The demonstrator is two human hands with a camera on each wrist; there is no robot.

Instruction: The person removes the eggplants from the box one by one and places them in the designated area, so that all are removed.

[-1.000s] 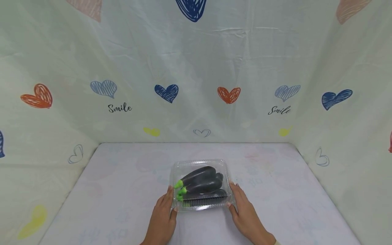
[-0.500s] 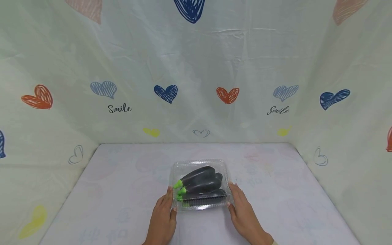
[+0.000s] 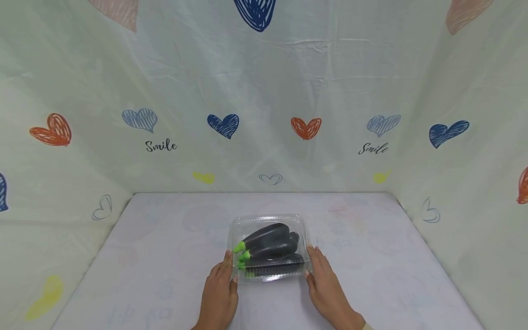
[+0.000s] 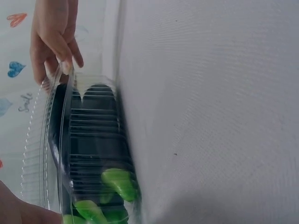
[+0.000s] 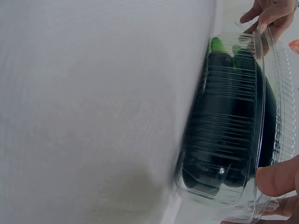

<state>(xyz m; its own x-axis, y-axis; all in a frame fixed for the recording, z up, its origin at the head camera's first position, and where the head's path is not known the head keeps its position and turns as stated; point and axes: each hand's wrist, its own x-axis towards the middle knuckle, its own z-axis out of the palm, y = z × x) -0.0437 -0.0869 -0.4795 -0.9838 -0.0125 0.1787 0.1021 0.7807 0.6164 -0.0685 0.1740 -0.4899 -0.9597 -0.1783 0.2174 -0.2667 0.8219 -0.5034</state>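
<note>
A clear plastic clamshell box (image 3: 256, 222) stands mid-table in the head view, its lid down over several dark eggplants (image 3: 274, 250) with bright green stems pointing left. My left hand (image 3: 218, 293) grips the box's left side near its front corner. On the opposite side my right hand (image 3: 330, 289) holds the rim, and the right wrist view shows its thumb (image 5: 276, 178) pressed against the rim with fingers below. Ribbed side walls of the box (image 4: 93, 140) fill part of the left wrist view, its base right at the table surface.
A white cloth covers the table (image 3: 173, 238), which ends at a pale backdrop (image 3: 264, 82) printed with hearts and the word Smile. The backdrop encloses the back and both sides.
The box and both hands stay almost where they were, with only a very slight shift. The backdrop's right part drifts a little left in the view.
</note>
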